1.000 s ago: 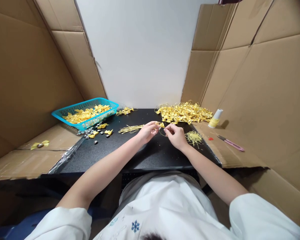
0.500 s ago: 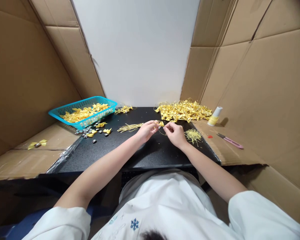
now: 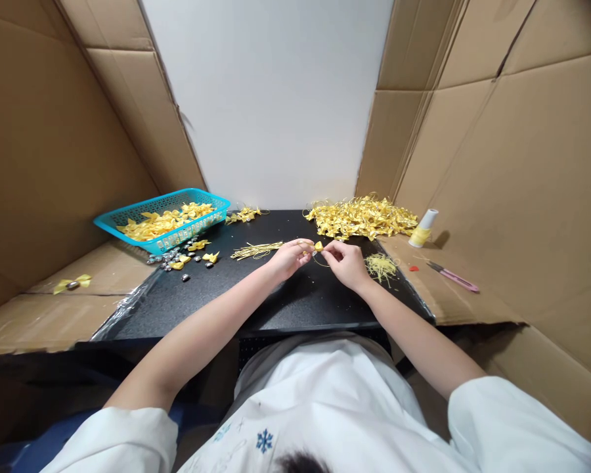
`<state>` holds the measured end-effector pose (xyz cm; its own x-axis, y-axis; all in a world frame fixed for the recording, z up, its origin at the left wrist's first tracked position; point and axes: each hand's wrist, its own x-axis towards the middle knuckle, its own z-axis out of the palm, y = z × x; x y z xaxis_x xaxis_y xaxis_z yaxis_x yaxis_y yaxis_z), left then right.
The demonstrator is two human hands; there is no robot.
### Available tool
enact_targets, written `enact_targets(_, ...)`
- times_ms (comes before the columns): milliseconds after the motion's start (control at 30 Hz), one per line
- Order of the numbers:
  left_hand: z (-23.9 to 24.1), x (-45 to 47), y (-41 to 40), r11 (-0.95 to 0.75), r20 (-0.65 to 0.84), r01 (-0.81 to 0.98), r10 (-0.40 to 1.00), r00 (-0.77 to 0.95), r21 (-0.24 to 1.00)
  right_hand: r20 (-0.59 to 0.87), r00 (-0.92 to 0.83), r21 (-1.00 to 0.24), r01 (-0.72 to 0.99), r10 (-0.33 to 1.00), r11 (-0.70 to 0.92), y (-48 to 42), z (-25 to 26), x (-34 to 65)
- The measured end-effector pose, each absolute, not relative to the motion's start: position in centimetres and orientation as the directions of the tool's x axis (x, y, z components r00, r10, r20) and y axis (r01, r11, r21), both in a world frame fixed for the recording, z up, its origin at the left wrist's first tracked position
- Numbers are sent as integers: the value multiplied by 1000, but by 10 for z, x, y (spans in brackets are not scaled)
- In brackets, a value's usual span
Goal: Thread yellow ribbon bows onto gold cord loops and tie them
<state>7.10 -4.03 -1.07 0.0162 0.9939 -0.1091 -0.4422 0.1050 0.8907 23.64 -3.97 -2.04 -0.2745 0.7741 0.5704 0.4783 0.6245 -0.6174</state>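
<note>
Over the middle of the black table point(image 3: 256, 309) my left hand point(image 3: 288, 258) and my right hand point(image 3: 345, 263) meet, fingers pinched. Between them sits a small yellow ribbon bow point(image 3: 318, 246); both hands grip it. A thin gold thread point(image 3: 320, 261) loops down under the bow between the hands. A bundle of cut gold threads point(image 3: 256, 250) lies just left of my left hand. A tuft of yellow thread scraps point(image 3: 380, 265) lies right of my right hand.
A teal basket point(image 3: 128, 220) of yellow bows stands at the back left, with loose bows and small silver beads point(image 3: 177, 259) beside it. A big heap of yellow bows point(image 3: 362, 219) fills the back right. A thread spool point(image 3: 422, 229) and pink scissors point(image 3: 454, 278) lie on cardboard at right.
Both hands stay pinched at the bow, with only small finger shifts. The view has dropped slightly.
</note>
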Motion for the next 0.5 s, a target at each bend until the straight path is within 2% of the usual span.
enact_targets(133, -10, 71, -40, 124, -128, -436, 992, 21, 891, 577, -290, -601, 483, 764, 637, -40, -20, 238)
enact_targets(367, -12, 68, -39, 200, -190, -400, 980, 65, 894, 668, -344, -506, 441, 660, 741, -33, -26, 241)
enact_targets(500, -11, 67, -40, 238, -222, -392, 971, 87, 889, 670, -357, -500, 431, 651, 751, -31, -27, 242)
